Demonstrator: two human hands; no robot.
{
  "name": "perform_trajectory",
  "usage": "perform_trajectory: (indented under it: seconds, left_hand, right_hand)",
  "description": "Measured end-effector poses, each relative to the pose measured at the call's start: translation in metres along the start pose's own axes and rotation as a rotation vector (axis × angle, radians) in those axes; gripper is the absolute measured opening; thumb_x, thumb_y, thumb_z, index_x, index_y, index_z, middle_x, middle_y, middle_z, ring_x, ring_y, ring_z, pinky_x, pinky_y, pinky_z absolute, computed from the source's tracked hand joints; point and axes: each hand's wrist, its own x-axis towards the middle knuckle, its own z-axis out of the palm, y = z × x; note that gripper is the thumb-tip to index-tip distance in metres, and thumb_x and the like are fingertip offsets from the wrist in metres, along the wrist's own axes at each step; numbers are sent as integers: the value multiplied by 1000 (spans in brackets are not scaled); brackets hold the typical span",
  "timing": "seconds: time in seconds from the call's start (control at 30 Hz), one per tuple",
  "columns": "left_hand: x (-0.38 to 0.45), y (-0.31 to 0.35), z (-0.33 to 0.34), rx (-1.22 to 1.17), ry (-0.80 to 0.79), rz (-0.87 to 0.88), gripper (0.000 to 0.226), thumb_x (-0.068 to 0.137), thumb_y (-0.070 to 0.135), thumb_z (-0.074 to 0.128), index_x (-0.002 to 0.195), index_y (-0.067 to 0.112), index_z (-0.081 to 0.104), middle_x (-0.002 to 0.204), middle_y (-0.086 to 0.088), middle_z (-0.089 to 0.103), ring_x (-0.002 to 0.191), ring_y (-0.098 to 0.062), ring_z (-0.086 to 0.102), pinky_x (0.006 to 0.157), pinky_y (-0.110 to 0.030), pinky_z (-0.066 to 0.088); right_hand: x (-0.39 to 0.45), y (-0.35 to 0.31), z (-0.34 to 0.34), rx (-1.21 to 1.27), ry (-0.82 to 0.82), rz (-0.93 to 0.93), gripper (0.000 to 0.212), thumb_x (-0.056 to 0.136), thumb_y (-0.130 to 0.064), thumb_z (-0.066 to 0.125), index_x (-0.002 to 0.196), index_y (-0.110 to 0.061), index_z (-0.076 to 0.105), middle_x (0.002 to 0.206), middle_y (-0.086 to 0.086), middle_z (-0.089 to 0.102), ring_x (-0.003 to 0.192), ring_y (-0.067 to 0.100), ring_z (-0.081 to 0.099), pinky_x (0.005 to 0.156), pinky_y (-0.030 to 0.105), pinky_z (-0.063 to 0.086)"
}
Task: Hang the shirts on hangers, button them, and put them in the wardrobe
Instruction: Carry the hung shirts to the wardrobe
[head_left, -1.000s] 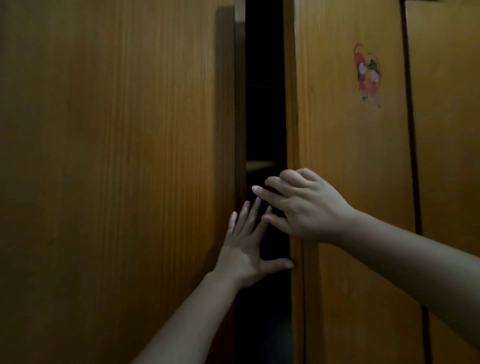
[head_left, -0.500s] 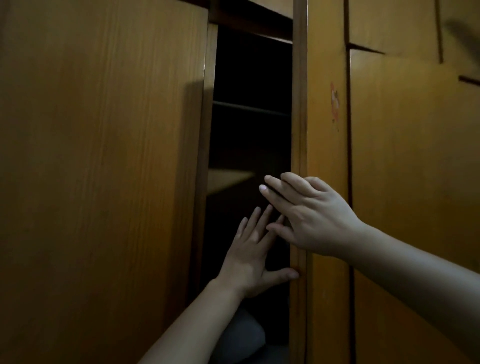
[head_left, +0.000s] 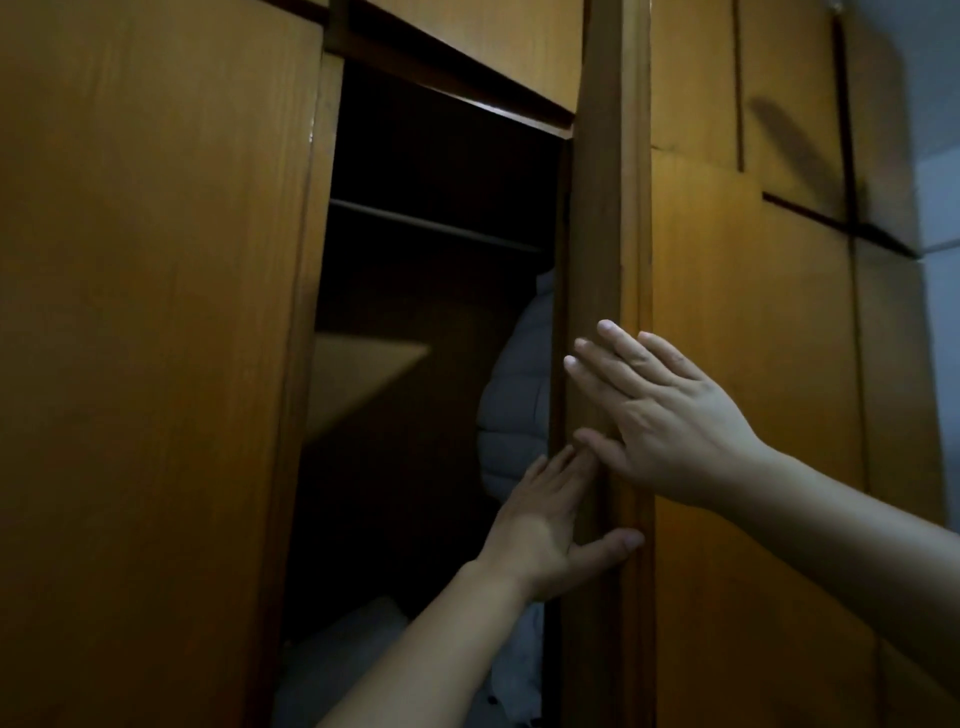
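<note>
The wooden wardrobe stands open, its right door (head_left: 602, 260) swung out edge-on to me and its left door (head_left: 156, 338) filling the left of the view. My left hand (head_left: 550, 530) lies flat on the inner side of the right door, thumb hooked over its edge. My right hand (head_left: 660, 410) presses the same door's edge with straight fingers. Inside, a hanging rail (head_left: 431, 226) crosses the dark interior. No shirt or hanger is in view.
A pale quilted garment (head_left: 514, 395) hangs inside by the right door. A light shelf (head_left: 358, 374) juts in from the left, and pale fabric (head_left: 348, 654) lies at the bottom. More wardrobe doors (head_left: 753, 364) stand shut on the right.
The gap between the doors has widened a lot as the right door swung outward. My right hand's fingers have straightened against the door. The rail and the hanging garment have come into sight.
</note>
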Motion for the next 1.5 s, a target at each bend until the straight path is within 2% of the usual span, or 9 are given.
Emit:
perform_trajectory:
  seconds: [0.13,0.23,0.33,0.43,0.67,0.83,1.1,1.33,1.5]
  left_hand:
    - [15,25,25,-58,1,0,91,83,76,37,153,32,-1,161,12,-2,146,-3,-6,119,-30,-4]
    - [28,40,42,-43,-8,15,91,83,75,38,150,36,-11,158,14,-14,146,-7,-14,119,-34,-6]
    - [43,50,54,-17,-76,25,102,76,79,46,137,44,-28,147,18,-31,140,-7,-25,116,-34,-11]
    - [58,58,68,59,-153,58,121,66,80,60,128,46,-38,150,14,-35,140,-12,-29,116,-36,-13]
    - [90,85,103,64,-219,72,137,61,71,73,135,37,-37,152,5,-37,137,-15,-35,115,-39,-16]
    - [111,109,124,140,-269,9,133,64,65,75,147,31,-24,152,0,-38,140,-21,-33,112,-40,-17]
    - [133,125,151,164,-289,-48,132,65,65,74,147,31,-24,153,-1,-36,142,-24,-28,116,-44,-12]
    - [143,135,165,141,-270,-91,136,66,61,76,142,33,-33,154,-1,-34,144,-26,-24,117,-46,-9]
    - [142,134,166,145,-248,-94,137,64,61,77,142,34,-32,154,1,-33,145,-25,-22,117,-45,-6]
  right_hand:
    - [-21,26,3,-28,-26,38,67,92,-56,25,141,-12,34,150,4,27,145,16,1,117,35,1]
    - [-37,45,6,-53,-52,71,68,93,-59,22,142,-12,34,150,3,26,145,16,1,117,36,2]
    - [-53,64,8,-78,-84,105,71,94,-62,15,141,-12,35,149,4,28,145,18,7,116,38,5]
    - [-66,81,11,-107,-102,126,75,94,-63,11,139,-10,39,147,6,32,143,17,14,115,38,5]
    - [-95,122,33,-187,-167,191,77,93,-65,9,139,-10,35,148,8,31,144,16,1,116,39,5]
    - [-113,148,49,-224,-219,215,81,92,-68,8,140,-8,34,148,10,32,144,18,1,116,40,6]
    - [-129,175,71,-270,-237,237,81,91,-69,10,140,-9,32,149,9,29,144,18,1,115,43,7]
    - [-138,188,81,-274,-245,253,70,98,-55,5,141,-9,35,150,9,29,144,19,3,114,45,9]
    - [-139,187,84,-267,-271,265,69,97,-54,3,143,-10,32,152,9,25,145,19,0,114,47,9]
